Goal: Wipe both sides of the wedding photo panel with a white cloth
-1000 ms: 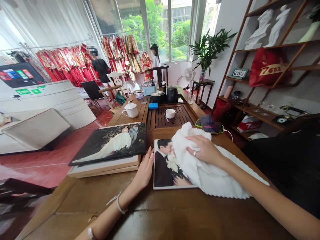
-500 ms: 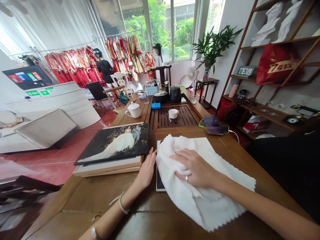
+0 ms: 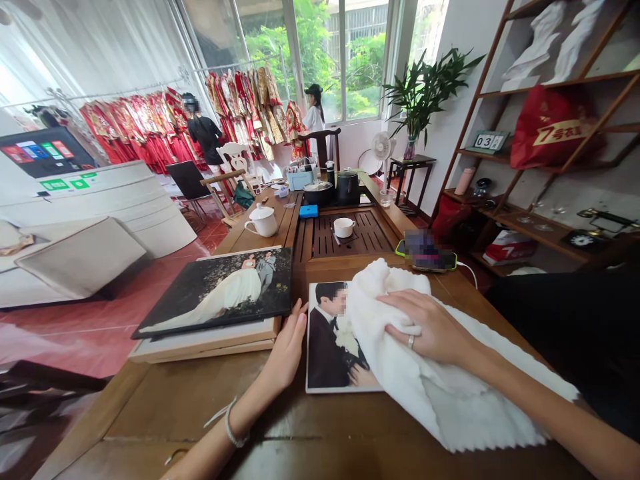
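A wedding photo panel (image 3: 327, 347) lies flat on the wooden table (image 3: 210, 400) in front of me. My right hand (image 3: 427, 327) lies palm down, fingers stretched, on a white cloth (image 3: 435, 380) that covers the panel's right half. My left hand (image 3: 286, 350) rests flat on the table, fingers together against the panel's left edge. To the left, a larger wedding photo (image 3: 220, 290) sits on top of a stack of albums (image 3: 205, 340).
Behind the panel are a phone on a cable (image 3: 425, 253), a tea tray (image 3: 345, 233) with a small cup (image 3: 343, 227), a lidded white mug (image 3: 261, 220), kettles. Wooden shelves (image 3: 550, 147) stand right. Two people stand by racks of red garments (image 3: 150, 130) at the back.
My right hand has swept the cloth back to the right, uncovering the left half of the photo panel that it covered half a second ago. My left hand has stayed at the panel's edge.
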A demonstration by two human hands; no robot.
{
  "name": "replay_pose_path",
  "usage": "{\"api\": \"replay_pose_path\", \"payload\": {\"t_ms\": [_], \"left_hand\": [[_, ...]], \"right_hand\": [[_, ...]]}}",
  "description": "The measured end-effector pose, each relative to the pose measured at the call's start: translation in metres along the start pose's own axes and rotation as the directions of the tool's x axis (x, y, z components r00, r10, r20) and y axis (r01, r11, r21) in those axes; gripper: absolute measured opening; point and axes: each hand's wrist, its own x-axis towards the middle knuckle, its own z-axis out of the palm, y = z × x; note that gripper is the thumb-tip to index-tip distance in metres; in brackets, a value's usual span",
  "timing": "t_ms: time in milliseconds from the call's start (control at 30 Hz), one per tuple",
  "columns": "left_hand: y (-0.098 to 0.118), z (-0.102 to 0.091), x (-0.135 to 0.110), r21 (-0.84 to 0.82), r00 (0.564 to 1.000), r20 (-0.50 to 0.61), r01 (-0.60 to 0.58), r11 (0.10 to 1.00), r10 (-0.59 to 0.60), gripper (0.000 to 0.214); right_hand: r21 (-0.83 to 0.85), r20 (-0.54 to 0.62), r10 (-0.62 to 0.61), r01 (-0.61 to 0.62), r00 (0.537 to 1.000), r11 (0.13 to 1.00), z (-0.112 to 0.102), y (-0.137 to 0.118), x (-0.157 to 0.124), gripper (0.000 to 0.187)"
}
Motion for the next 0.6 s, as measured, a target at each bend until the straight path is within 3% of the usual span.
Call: {"api": "replay_pose_path", "payload": {"t_ms": [267,600], "left_hand": [[-0.003,0.001,0.001,-0.009,1.0,-0.009,0.016,1.0,-0.016,0.066],[-0.002,0.0,0.002,-0.063,0.998,-0.02,0.058,0.996,-0.06,0.072]], "right_hand": [[-0.042,-0.031,0.017,-0.019,0.999,0.999,0.006,0.009,0.024,0.037],[0.038,0.052,-0.043,0.041,0.998,0.998,0.024,-0.025,0.044,0.037]]}}
